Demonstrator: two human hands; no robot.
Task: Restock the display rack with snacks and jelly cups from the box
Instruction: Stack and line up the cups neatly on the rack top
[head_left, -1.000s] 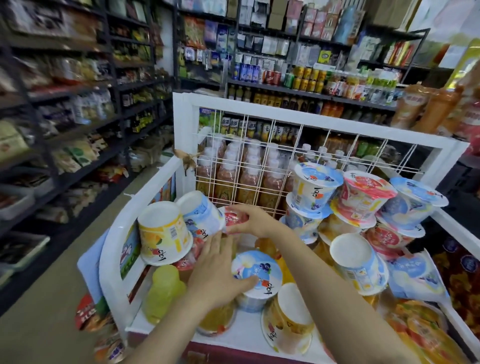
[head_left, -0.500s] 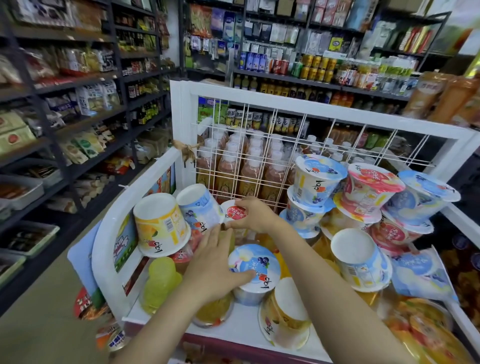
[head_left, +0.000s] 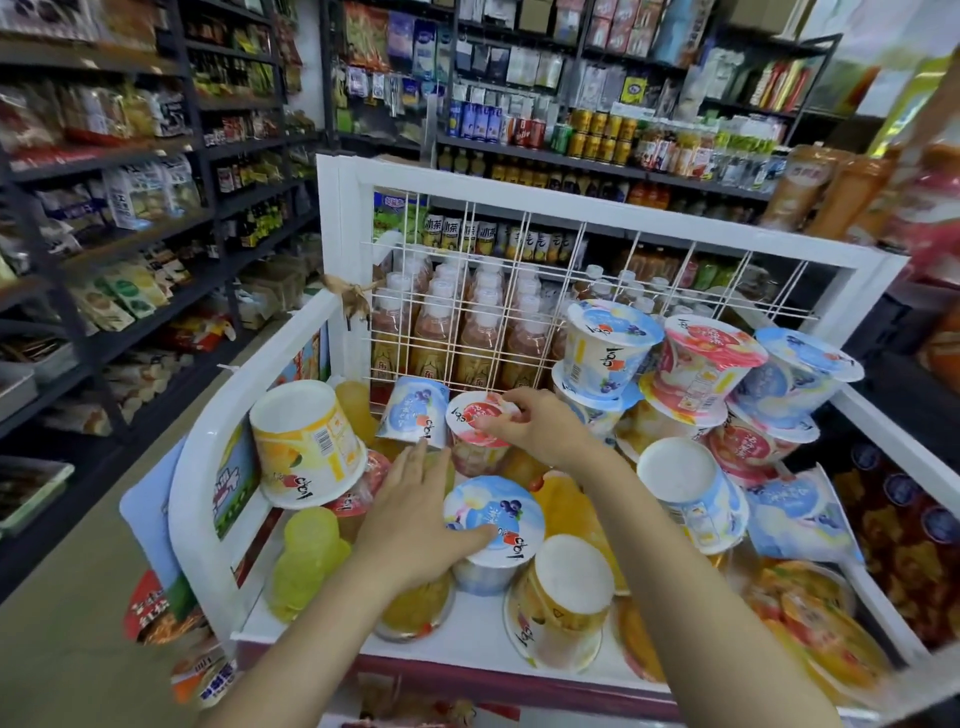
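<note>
Little is changed since the earlier frames: red-lidded jelly cup (head_left: 480, 422) is now tipped slightly more upright at the rack's wire grille (head_left: 498, 312). It is pinched at the lid rim by the right hand (head_left: 540, 428). Blueberry jelly cup (head_left: 493, 519) is steadied under the left hand (head_left: 415, 525), fingers flat, thumb on the lid. Red cup is best seated flat beside the tilted blue cup (head_left: 415, 410) before release, with the neighbouring stack (head_left: 608, 348) not nudged. No box is seen.
</note>
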